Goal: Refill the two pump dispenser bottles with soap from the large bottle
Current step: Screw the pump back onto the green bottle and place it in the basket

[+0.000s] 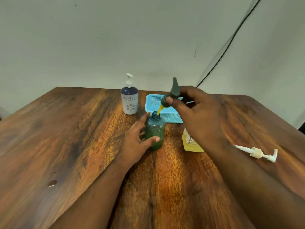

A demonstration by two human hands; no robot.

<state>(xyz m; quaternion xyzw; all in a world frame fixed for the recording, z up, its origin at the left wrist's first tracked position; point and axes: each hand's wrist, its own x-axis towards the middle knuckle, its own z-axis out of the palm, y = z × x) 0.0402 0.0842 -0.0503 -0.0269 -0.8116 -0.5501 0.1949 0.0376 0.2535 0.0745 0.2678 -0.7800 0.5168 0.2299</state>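
Note:
A clear teal pump bottle [154,129] stands upright mid-table with its neck uncapped and greenish liquid inside. My left hand [134,143] grips its side, thumb in front. Just above the neck, my right hand [198,116] pinches a dark pump head [173,90], tilted. A yellow length, a tube or soap, reaches from it into the neck. A white and navy pump bottle [129,101] with a flower pattern stands at the back, pump fitted. The large yellow soap bottle [189,143] stands mostly hidden behind my right wrist.
A loose white pump [256,152] lies on the wooden table [66,138] to the right. A light blue perforated basket [153,100] sits behind the teal bottle. A black cable [231,42] runs down the wall. A small wet spot [52,182] marks the near left.

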